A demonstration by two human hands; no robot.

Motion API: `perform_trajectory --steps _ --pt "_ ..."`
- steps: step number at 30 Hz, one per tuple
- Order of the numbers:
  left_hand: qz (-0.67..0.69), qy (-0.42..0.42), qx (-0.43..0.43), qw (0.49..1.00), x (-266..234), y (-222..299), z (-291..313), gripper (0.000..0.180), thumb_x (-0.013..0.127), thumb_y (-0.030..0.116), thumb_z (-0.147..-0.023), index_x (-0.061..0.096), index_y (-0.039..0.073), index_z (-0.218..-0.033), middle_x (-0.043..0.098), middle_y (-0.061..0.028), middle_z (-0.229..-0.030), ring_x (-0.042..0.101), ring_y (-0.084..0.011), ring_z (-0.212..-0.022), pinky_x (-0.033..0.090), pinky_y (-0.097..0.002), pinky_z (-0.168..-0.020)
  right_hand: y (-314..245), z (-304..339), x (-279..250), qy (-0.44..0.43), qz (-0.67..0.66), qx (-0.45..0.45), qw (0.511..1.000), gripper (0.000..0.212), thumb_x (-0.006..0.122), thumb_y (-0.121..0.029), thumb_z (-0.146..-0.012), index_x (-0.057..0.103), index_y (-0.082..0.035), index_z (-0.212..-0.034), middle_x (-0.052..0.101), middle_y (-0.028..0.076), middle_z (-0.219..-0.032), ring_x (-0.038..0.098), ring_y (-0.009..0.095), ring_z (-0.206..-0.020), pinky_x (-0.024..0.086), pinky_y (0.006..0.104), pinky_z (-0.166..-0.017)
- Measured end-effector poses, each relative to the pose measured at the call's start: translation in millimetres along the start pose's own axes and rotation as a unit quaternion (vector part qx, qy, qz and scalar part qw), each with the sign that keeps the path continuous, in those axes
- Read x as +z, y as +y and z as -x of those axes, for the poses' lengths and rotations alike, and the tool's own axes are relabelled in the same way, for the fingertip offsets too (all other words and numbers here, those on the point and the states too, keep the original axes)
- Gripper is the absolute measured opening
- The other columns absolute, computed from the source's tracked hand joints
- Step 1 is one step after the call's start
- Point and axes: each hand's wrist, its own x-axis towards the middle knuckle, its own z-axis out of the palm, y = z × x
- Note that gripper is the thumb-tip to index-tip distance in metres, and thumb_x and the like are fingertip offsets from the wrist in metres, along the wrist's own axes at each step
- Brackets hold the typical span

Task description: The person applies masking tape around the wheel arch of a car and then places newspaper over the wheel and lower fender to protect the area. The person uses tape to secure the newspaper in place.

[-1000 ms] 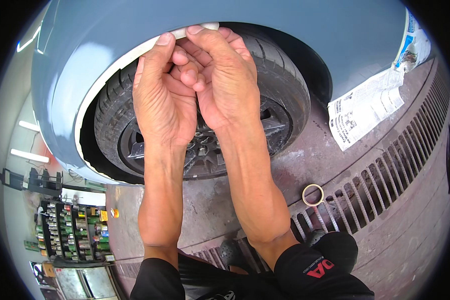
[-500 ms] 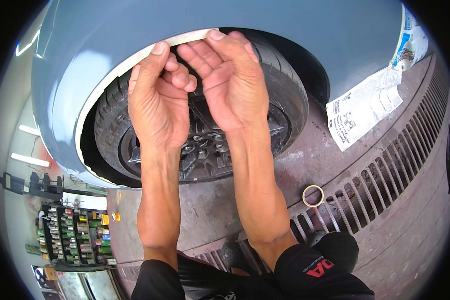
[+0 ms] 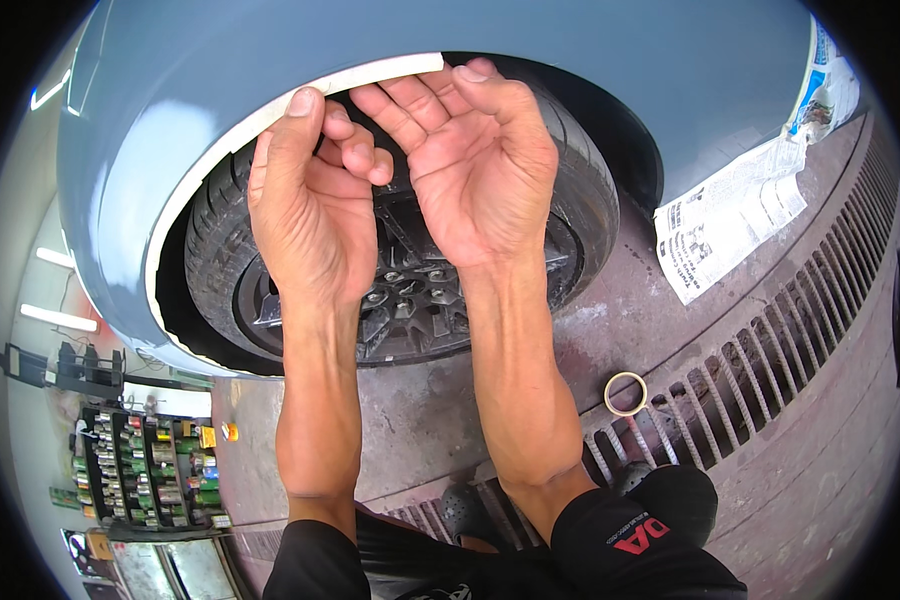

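Note:
A strip of pale masking tape [image 3: 378, 74] runs along the edge of the wheel arch on a blue-grey car body panel [image 3: 270, 45]. My left hand [image 3: 315, 220] is closed on that taped edge, its thumb on the outer face and the index finger tucked behind. To its right, my right hand [image 3: 485, 175] is palm up with fingers stretched under the arch lip. Its thumb stands away from the tape's free end, and its fingertips are partly hidden behind the lip. Behind both hands is the tyre [image 3: 210, 225] with a dark alloy wheel [image 3: 410, 325].
A roll of tape [image 3: 610, 403] lies by the metal drain grate [image 3: 745, 395] to the right. Newspaper [image 3: 735, 215] hangs from the panel's right end onto the floor. A rack of small cans [image 3: 150, 465] stands at lower left.
My right thumb has lifted off the tape's end, and that hand has opened and shifted slightly right. My left hand has slid a little down and left along the edge.

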Motion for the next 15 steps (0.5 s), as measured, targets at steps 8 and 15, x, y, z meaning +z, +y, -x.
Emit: perform_trajectory --steps 8,15 --pt "0.005 0.004 0.094 0.996 -5.6 -25.9 50.2 0.058 0.042 0.046 -0.112 0.056 -0.001 -0.143 0.062 -0.0112 -0.097 0.056 -0.0178 -0.075 0.048 -0.0331 -0.060 -90.1 52.9 -24.0 -0.059 0.190 0.037 0.979 0.026 0.063 -0.030 -0.105 0.065 -0.006 -0.112 0.071 0.017 -0.104 0.074 0.037 -0.098 0.058 0.0508 -0.094" --pt "-0.405 -0.289 -0.076 0.864 17.1 -225.8 277.5 0.029 0.079 0.027 -0.092 0.072 0.005 -0.109 0.071 -0.0115 -0.099 0.068 -0.0292 -0.092 0.054 -0.0439 -0.081 -96.7 147.3 104.1 -0.258 0.084 -0.098 0.957 0.052 0.062 -0.054 -0.105 0.069 -0.006 -0.087 0.062 0.015 -0.082 0.059 0.025 -0.067 0.046 0.0387 -0.051"
